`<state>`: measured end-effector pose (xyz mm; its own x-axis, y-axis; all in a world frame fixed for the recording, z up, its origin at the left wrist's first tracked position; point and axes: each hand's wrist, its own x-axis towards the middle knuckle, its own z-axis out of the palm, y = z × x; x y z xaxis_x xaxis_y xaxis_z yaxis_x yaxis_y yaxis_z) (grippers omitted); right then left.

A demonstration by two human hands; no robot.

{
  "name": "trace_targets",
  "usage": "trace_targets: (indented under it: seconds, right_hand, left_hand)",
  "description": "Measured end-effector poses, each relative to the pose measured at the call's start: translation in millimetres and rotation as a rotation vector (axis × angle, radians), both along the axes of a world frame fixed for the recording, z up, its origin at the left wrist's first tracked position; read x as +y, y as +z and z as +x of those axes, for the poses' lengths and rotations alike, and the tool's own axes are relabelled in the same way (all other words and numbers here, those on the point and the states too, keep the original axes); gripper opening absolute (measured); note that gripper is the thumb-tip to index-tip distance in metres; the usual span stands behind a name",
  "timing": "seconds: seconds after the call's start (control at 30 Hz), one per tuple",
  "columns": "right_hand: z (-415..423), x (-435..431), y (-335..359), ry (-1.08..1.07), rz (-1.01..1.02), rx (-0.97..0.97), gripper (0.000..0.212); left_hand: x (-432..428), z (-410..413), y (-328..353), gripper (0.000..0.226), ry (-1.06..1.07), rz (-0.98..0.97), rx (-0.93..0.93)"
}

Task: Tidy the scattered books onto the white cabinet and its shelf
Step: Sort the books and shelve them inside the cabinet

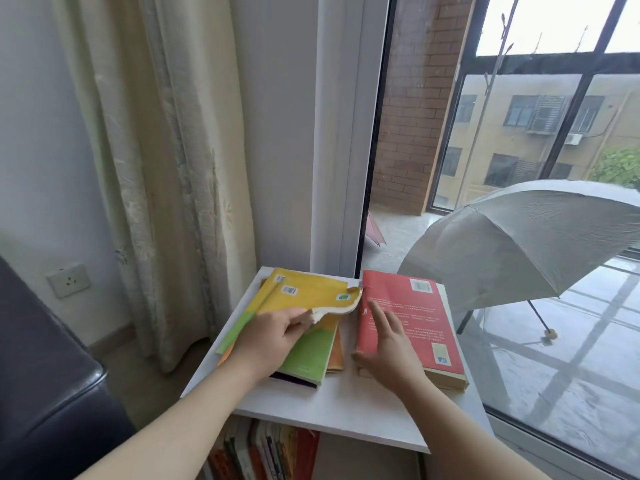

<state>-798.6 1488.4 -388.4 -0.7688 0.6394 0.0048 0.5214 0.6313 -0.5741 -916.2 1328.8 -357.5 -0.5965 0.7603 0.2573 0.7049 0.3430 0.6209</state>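
A: Books status?
B: Yellow-green book point(311, 296) tops the stack point(334, 355) on the white cabinet point(346, 407). Left hand point(273, 336) pinches its curled corner, probably to flatten it. Red book point(415, 323) at 3 o'clock; right hand point(391, 351) flat on it, fingers spread, likely steadying.

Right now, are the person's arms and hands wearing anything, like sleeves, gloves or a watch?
No. The left hand and right hand are bare all the way up the arms: no sleeves, gloves, rings, watch or bracelet in view.

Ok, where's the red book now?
Head view: the red book lies on the right of the white cabinet top, beside the yellow-green stack, under the right hand.
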Motion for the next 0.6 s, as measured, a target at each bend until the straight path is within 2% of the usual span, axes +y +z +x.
trace_targets:
  seconds: [0.13,0.2,0.3,0.37,0.43,0.47,0.53,0.6]
  right_hand:
    - [-14,-7,29,-0.033,0.083,0.082,0.082]
    - [-16,-7,48,-0.068,0.159,0.192,0.065]
    - [-15,-5,76,-0.036,0.131,0.425,0.022]
    - [-13,-7,89,0.02,0.061,0.54,0.024]
    - [-8,-11,99,0.051,0.029,0.579,0.018]
    - [-5,-12,104,0.059,-0.019,0.591,0.014]
    - [0,-11,106,0.037,-0.218,0.653,0.012]
    - [2,0,96,-0.062,-0.436,0.703,0.011]
  left_hand:
    - [-7,3,54,0.009,-0.101,0.227,-0.094]
    - [-12,1,80,0.018,-0.155,0.235,-0.027]
    - [-14,-1,109,0.044,-0.1,0.323,0.235]
    - [-8,-6,118,0.044,-0.011,0.46,0.447]
    - [2,-14,113,0.031,0.173,0.594,0.595]
    - [5,-17,104,0.031,0.301,0.622,0.612]
    - [9,-18,74,0.043,0.492,0.58,0.507]
    - [10,-10,36,0.045,0.509,0.411,0.329]
